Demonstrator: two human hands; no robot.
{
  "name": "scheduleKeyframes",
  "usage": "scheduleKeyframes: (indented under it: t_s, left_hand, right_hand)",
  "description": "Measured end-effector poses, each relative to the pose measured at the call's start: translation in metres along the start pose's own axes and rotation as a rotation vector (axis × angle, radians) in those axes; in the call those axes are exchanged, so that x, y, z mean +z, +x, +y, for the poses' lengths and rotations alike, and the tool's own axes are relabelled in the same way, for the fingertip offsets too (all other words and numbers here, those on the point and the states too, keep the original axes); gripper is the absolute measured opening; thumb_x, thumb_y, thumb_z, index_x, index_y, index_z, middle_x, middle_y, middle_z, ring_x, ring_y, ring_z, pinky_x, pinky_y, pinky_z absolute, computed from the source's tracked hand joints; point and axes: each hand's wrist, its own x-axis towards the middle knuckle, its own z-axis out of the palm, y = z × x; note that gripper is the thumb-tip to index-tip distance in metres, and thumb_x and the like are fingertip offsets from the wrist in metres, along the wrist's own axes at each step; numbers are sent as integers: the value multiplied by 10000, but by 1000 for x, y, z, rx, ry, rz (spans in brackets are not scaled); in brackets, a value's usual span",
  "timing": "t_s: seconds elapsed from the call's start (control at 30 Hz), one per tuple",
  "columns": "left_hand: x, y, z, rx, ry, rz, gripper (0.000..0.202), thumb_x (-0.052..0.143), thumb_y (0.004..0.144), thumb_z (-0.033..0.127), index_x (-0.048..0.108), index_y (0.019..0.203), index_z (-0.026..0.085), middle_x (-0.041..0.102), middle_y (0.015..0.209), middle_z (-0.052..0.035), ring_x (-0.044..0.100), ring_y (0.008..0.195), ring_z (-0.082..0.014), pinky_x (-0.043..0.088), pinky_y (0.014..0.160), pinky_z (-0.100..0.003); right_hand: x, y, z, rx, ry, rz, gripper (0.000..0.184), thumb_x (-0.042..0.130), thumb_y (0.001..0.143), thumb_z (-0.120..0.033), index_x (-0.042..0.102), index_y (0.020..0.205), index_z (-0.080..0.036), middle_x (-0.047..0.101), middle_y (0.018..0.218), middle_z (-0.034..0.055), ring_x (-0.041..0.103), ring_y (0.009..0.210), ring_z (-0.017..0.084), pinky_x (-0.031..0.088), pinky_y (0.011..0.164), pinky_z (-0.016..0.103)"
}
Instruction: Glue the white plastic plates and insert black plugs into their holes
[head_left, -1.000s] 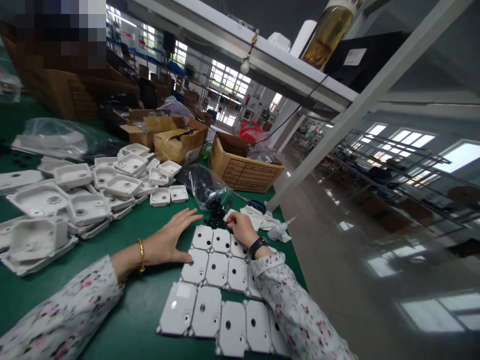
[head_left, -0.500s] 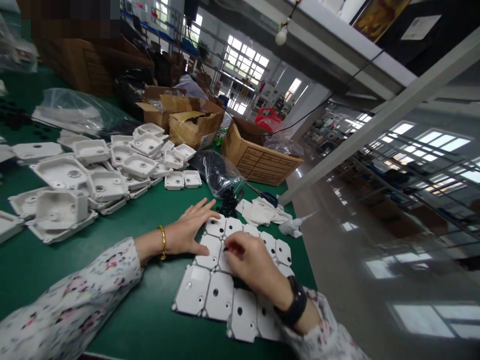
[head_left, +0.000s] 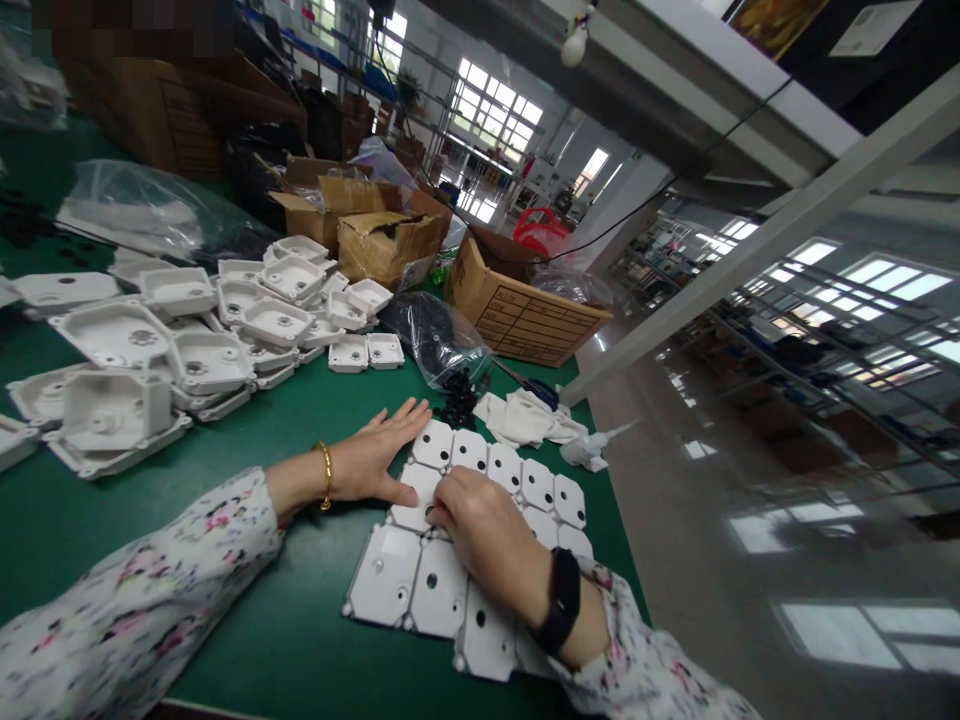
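Several flat white square plates [head_left: 480,530], each with a round hole, lie edge to edge in rows on the green table [head_left: 300,610]. My left hand [head_left: 375,455] lies flat with fingers stretched out, its thumb and fingertips resting on the left edge of the plates. My right hand [head_left: 480,525] is curled over the second row, fingertips pinched down at a hole in a plate; what they hold is hidden. A small heap of black round parts [head_left: 456,402] lies just beyond the plates.
White moulded housings [head_left: 202,340] are piled at the left. A clear bag of black parts [head_left: 435,340], white cloth gloves [head_left: 525,420] and open cardboard boxes [head_left: 517,310] stand behind the plates. The table edge runs along the right, with the aisle floor below.
My right hand came back from the heap of black parts to the second row of plates and moved slightly left onto a hole. My left hand stayed flat on the plates' edge.
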Motion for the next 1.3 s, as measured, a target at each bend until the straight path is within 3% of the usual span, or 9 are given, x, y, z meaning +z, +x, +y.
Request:
scheduleKeyframes:
  t_s: [0.27,0.4,0.63,0.8,1.0,1.1,1.2,1.3]
  left_hand:
    - [-12,-6,16,-49,4,-25,1057,636,694,562,41,1447,119,26,1521,-163,-56,1400,-281,46,1113,-506]
    - [-13,-7,16,-62,1,-29,1087,658,685,553,30,1443,90,9,1521,-161,-69,1399,-273,37,1120,-481]
    - [-14,-6,16,-68,0,-32,1079,664,678,553,66,1438,75,18,1521,-162,-54,1400,-268,46,1124,-463]
    - [-10,-3,11,-70,30,-40,1101,651,660,582,43,1445,106,-4,1517,-159,-61,1397,-287,62,1115,-495]
    - [-9,-1,8,-87,47,-75,1139,642,641,638,14,1451,140,-32,1521,-140,-84,1394,-293,70,1113,-514]
    - [-11,-1,9,-91,50,-80,1145,641,643,644,4,1451,143,-39,1522,-137,-89,1394,-284,64,1120,-496]
    - [-11,-2,9,-84,51,-68,1135,642,652,631,-7,1451,154,-31,1523,-140,-87,1394,-288,66,1117,-505]
    - [-12,-3,10,-82,40,-66,1096,661,663,590,33,1450,158,-17,1523,-153,-77,1396,-290,75,1115,-512]
  right_hand:
    - [-3,-6,8,-478,-311,-10,179,417,877,-46,562,806,-123,534,754,73,485,674,211,342,498,305]
    - [-10,0,10,-557,-340,-40,212,390,886,-59,568,789,-119,535,731,77,487,655,213,327,483,306]
    - [1,0,18,-351,3,-23,216,402,938,-114,564,795,-129,533,759,47,487,719,165,398,654,268]
    - [-2,2,25,-314,92,-2,210,457,925,-128,578,755,-142,544,751,35,493,706,157,387,643,257]
    - [-23,7,34,31,441,287,128,607,814,-44,614,758,-159,602,724,-1,541,666,125,389,632,230]
    - [-23,0,12,96,505,219,175,623,755,5,608,711,-164,582,678,-21,528,628,115,374,593,222]
    - [-14,-6,-10,150,422,121,163,594,769,-5,604,712,-157,578,707,-3,532,674,137,374,620,246]
    - [-5,-5,-17,217,333,70,159,561,788,0,604,730,-142,588,750,23,539,717,158,383,655,267]
